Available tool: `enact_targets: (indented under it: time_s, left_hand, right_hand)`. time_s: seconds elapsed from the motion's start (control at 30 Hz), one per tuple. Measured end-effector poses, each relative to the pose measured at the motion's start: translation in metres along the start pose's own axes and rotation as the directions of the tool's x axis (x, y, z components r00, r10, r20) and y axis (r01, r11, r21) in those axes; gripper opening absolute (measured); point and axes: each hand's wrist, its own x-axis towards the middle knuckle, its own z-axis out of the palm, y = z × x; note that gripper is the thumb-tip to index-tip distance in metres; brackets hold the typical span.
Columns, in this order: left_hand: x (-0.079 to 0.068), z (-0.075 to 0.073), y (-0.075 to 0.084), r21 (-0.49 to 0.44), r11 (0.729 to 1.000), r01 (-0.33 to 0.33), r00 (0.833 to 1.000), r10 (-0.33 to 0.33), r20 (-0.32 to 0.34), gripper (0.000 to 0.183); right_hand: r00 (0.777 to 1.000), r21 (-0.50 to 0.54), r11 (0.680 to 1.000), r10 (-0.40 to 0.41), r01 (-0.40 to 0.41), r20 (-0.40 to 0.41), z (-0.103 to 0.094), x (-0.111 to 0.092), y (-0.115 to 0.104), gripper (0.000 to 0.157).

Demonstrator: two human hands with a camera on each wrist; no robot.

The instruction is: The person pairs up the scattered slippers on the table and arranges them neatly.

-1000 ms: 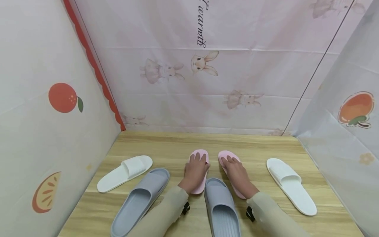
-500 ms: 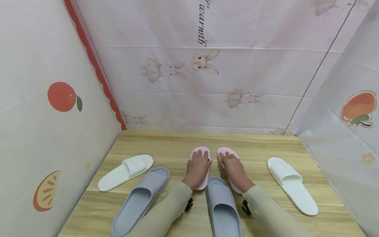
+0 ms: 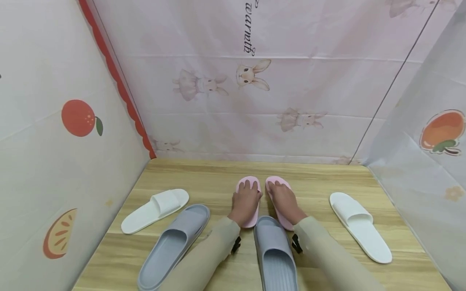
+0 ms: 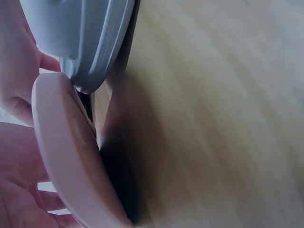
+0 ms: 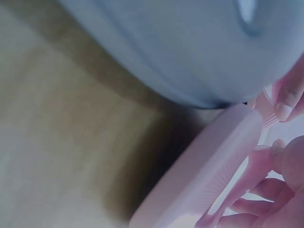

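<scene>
In the head view, my left hand [image 3: 246, 203] grips a pink slipper [image 3: 251, 221], fingers over its strap and thumb at its inner side. The matching pink slipper [image 3: 276, 179] is under my right hand [image 3: 286, 201], which holds it by the strap. The pair lies almost side by side, toes toward the back wall, with a narrow gap between. Just behind the gap sits the toe of a grey slipper [image 3: 273, 246], shown close to the pink soles [image 4: 59, 137] in the left wrist view. My hands hide both straps.
Another grey slipper [image 3: 174, 246] lies left of my left arm. A white slipper [image 3: 156, 211] rests beyond it at the left, and its match [image 3: 360, 226] lies at the right. Printed cloth walls [image 3: 225, 133] enclose the wooden floor [image 3: 211, 173].
Both hands have slid the pink slippers forward toward the back wall and nearer each other. The white and grey slippers have stayed put.
</scene>
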Motion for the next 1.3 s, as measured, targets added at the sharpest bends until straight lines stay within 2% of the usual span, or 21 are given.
enact_targets:
  time_s: [0.17,0.37,0.67,0.9,1.1,1.3]
  left_hand:
    - [0.008,0.002,0.001,0.002,1.000,0.024,1.000,-0.024,0.013,0.042]
    - [0.015,0.006,-0.001,0.027,0.999,0.029,1.000,-0.029,-0.010,0.041]
    - [0.022,0.009,-0.002,0.077,0.997,0.027,0.999,-0.024,-0.041,0.041]
    - [0.030,0.010,0.002,0.104,0.994,0.043,0.998,-0.039,-0.043,0.042]
    - [0.036,0.014,0.007,0.085,0.995,0.053,0.997,-0.048,-0.056,0.034]
    - [0.042,0.013,0.008,0.084,0.995,0.059,0.993,-0.049,-0.108,0.031]
  right_hand:
    - [0.999,0.005,1.000,0.024,-0.024,0.044,0.000,0.010,-0.001,0.010]
    - [0.996,-0.006,0.999,0.042,-0.042,0.075,0.004,0.020,-0.004,0.009]
    - [0.998,-0.006,1.000,0.031,-0.031,0.063,0.010,0.030,-0.008,0.019]
    - [0.997,-0.020,0.999,0.050,-0.049,0.051,0.011,0.041,-0.010,0.017]
    - [0.997,-0.024,0.998,0.062,-0.061,0.042,0.012,0.051,-0.010,0.016]
    - [0.997,-0.027,0.997,0.075,-0.074,0.035,0.013,0.059,-0.007,0.017]
